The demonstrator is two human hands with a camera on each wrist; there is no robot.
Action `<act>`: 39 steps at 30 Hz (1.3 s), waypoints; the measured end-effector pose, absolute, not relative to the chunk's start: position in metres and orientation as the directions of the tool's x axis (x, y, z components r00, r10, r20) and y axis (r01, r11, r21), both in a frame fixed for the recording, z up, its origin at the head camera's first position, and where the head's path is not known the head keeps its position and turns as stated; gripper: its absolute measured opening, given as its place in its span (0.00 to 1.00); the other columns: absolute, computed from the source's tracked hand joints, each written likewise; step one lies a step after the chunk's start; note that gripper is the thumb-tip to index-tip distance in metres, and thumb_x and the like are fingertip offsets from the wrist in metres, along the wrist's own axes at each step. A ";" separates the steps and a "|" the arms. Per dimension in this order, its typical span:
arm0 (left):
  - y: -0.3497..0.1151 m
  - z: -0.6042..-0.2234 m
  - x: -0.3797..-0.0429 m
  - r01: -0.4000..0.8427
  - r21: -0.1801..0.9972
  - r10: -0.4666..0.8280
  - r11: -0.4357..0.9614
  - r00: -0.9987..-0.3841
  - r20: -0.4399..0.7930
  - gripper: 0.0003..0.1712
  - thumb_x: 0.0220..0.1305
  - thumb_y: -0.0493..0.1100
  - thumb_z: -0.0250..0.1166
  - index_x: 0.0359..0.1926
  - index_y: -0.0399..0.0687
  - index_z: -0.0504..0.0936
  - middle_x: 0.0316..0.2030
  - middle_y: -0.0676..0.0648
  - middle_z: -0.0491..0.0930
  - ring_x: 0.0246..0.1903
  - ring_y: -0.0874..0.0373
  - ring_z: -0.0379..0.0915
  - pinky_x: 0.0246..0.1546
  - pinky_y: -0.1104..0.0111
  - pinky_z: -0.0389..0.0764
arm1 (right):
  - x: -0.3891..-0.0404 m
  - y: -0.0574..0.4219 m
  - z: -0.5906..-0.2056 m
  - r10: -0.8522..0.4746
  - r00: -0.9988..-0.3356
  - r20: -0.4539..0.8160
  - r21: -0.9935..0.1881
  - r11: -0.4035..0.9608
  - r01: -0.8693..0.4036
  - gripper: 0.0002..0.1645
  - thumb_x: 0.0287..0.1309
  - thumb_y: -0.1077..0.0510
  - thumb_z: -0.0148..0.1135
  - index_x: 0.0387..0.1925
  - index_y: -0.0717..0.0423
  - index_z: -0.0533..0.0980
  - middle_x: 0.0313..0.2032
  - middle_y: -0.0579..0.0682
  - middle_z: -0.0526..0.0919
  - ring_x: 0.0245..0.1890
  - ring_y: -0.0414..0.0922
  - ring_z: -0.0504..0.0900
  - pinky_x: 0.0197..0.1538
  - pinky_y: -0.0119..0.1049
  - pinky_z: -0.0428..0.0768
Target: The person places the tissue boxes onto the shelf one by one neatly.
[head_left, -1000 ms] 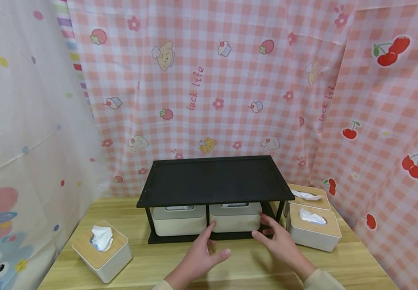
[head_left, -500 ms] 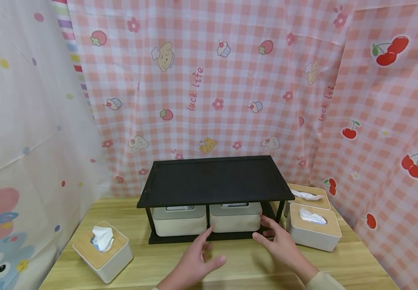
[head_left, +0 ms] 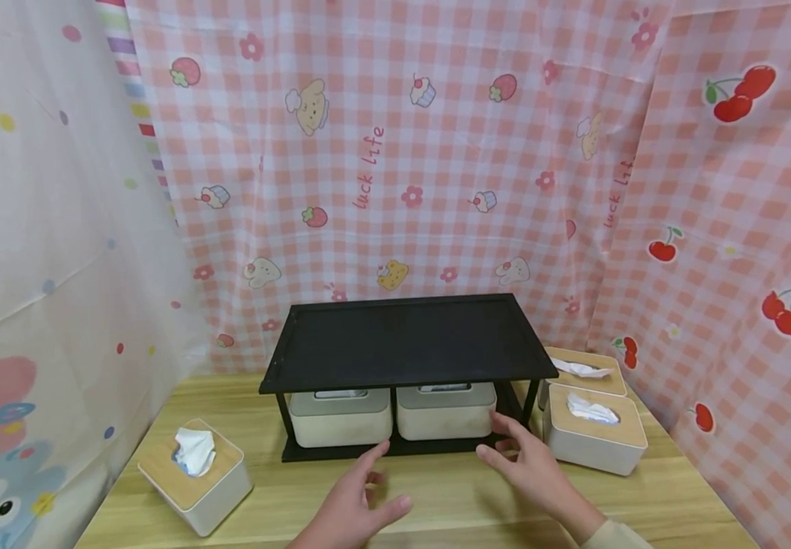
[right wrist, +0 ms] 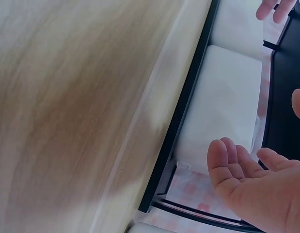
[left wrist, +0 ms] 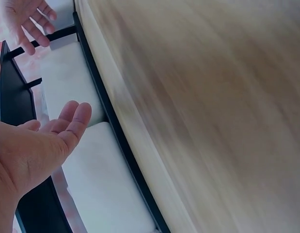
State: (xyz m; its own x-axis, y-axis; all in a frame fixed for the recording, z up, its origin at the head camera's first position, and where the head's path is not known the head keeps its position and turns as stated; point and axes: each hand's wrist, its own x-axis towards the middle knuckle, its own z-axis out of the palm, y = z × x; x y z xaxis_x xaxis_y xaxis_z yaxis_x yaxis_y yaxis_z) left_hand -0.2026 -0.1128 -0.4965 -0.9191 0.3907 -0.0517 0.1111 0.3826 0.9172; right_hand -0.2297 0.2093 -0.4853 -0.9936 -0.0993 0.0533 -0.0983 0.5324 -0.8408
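From far away, I am seeing the right hand (right wrist: 259,187) hanging by a white box (right wrist: 222,99), but I am having trouble telling if its bent fingers (right wrist: 218,160) are touching it. The box is sitting in a black shelf (right wrist: 283,121) beside another white box (right wrist: 235,24). The left hand (right wrist: 282,8) is peeking in, and a wooden table (right wrist: 82,107) is filling one side.
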 end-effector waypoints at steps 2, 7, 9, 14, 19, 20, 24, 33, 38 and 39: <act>-0.115 -0.497 -0.202 0.122 0.912 0.392 0.393 -0.919 -0.046 0.53 0.70 0.64 0.71 0.84 0.47 0.59 0.79 0.35 0.64 0.64 0.41 0.77 0.59 0.43 0.83 | -0.229 0.209 -0.486 -0.102 -0.993 0.053 -0.843 0.528 -0.099 0.43 0.69 0.45 0.72 0.76 0.58 0.69 0.68 0.61 0.81 0.56 0.48 0.85 0.48 0.35 0.84; -0.119 -0.498 -0.200 0.133 0.904 0.394 0.406 -0.918 -0.041 0.51 0.70 0.63 0.71 0.83 0.45 0.61 0.78 0.34 0.66 0.62 0.43 0.78 0.56 0.48 0.83 | -0.226 0.208 -0.486 -0.097 -0.994 0.044 -0.850 0.519 -0.089 0.42 0.69 0.46 0.73 0.75 0.59 0.70 0.67 0.60 0.82 0.52 0.43 0.84 0.47 0.32 0.83; -0.120 -0.497 -0.199 0.136 0.902 0.397 0.410 -0.917 -0.042 0.50 0.70 0.63 0.70 0.82 0.45 0.62 0.77 0.34 0.67 0.63 0.42 0.78 0.56 0.47 0.83 | -0.224 0.208 -0.486 -0.097 -0.994 0.040 -0.855 0.512 -0.084 0.41 0.69 0.46 0.73 0.75 0.59 0.71 0.66 0.60 0.83 0.51 0.42 0.84 0.48 0.31 0.83; -0.125 -0.496 -0.195 0.157 0.891 0.404 0.426 -0.914 -0.032 0.48 0.71 0.63 0.70 0.80 0.42 0.65 0.76 0.32 0.69 0.62 0.39 0.79 0.56 0.46 0.84 | -0.223 0.209 -0.488 -0.098 -0.995 0.026 -0.868 0.491 -0.071 0.41 0.68 0.46 0.73 0.75 0.59 0.71 0.63 0.58 0.85 0.52 0.42 0.85 0.49 0.30 0.83; -0.131 -0.497 -0.192 0.139 0.887 0.402 0.441 -0.914 -0.057 0.48 0.70 0.64 0.70 0.78 0.41 0.67 0.73 0.32 0.72 0.61 0.38 0.79 0.56 0.45 0.83 | -0.221 0.212 -0.491 -0.122 -0.993 0.003 -0.863 0.502 -0.064 0.40 0.69 0.45 0.72 0.74 0.60 0.72 0.61 0.57 0.85 0.51 0.43 0.85 0.48 0.30 0.82; -0.133 -0.498 -0.192 0.130 0.886 0.400 0.445 -0.914 -0.067 0.47 0.70 0.64 0.70 0.78 0.41 0.68 0.73 0.32 0.72 0.61 0.38 0.79 0.56 0.45 0.83 | -0.220 0.213 -0.491 -0.129 -0.992 -0.003 -0.861 0.504 -0.063 0.40 0.70 0.45 0.71 0.74 0.61 0.72 0.61 0.58 0.85 0.51 0.43 0.85 0.48 0.30 0.82; -0.138 -0.500 -0.190 0.119 0.884 0.396 0.453 -0.915 -0.080 0.45 0.70 0.63 0.71 0.77 0.44 0.70 0.73 0.34 0.73 0.61 0.40 0.79 0.55 0.47 0.82 | -0.218 0.214 -0.493 -0.159 -0.987 -0.014 -0.857 0.510 -0.070 0.38 0.70 0.44 0.71 0.72 0.61 0.73 0.60 0.58 0.86 0.50 0.43 0.84 0.47 0.30 0.81; -0.149 -0.501 -0.184 0.148 0.878 0.403 0.456 -0.913 -0.055 0.44 0.71 0.60 0.70 0.76 0.37 0.70 0.72 0.30 0.73 0.59 0.38 0.79 0.52 0.51 0.83 | -0.213 0.211 -0.499 -0.251 -0.968 0.003 -0.870 0.477 -0.127 0.35 0.72 0.46 0.68 0.69 0.63 0.75 0.58 0.60 0.86 0.48 0.42 0.85 0.46 0.29 0.81; -0.154 -0.502 -0.183 0.150 0.873 0.397 0.465 -0.916 -0.054 0.44 0.71 0.60 0.70 0.75 0.36 0.71 0.71 0.29 0.74 0.59 0.38 0.80 0.51 0.52 0.84 | -0.211 0.204 -0.498 -0.270 -0.963 -0.018 -0.884 0.454 -0.111 0.35 0.73 0.44 0.68 0.70 0.62 0.74 0.59 0.60 0.85 0.50 0.44 0.84 0.47 0.29 0.81; -0.155 -0.503 -0.183 0.148 0.873 0.394 0.465 -0.918 -0.054 0.44 0.71 0.59 0.70 0.75 0.36 0.71 0.71 0.29 0.74 0.59 0.38 0.80 0.51 0.52 0.84 | -0.211 0.203 -0.498 -0.274 -0.962 -0.017 -0.886 0.450 -0.113 0.35 0.73 0.44 0.67 0.70 0.62 0.74 0.59 0.60 0.85 0.50 0.44 0.84 0.47 0.29 0.81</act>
State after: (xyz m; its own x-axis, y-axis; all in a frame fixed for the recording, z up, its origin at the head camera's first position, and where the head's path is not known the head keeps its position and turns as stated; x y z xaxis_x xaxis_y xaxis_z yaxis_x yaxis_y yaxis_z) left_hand -0.1825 -0.1555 -0.5028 -0.9176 0.3938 -0.0541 0.1483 0.4652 0.8727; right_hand -0.2108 0.2025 -0.4978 -0.9615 -0.2741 -0.0171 -0.1126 0.4504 -0.8857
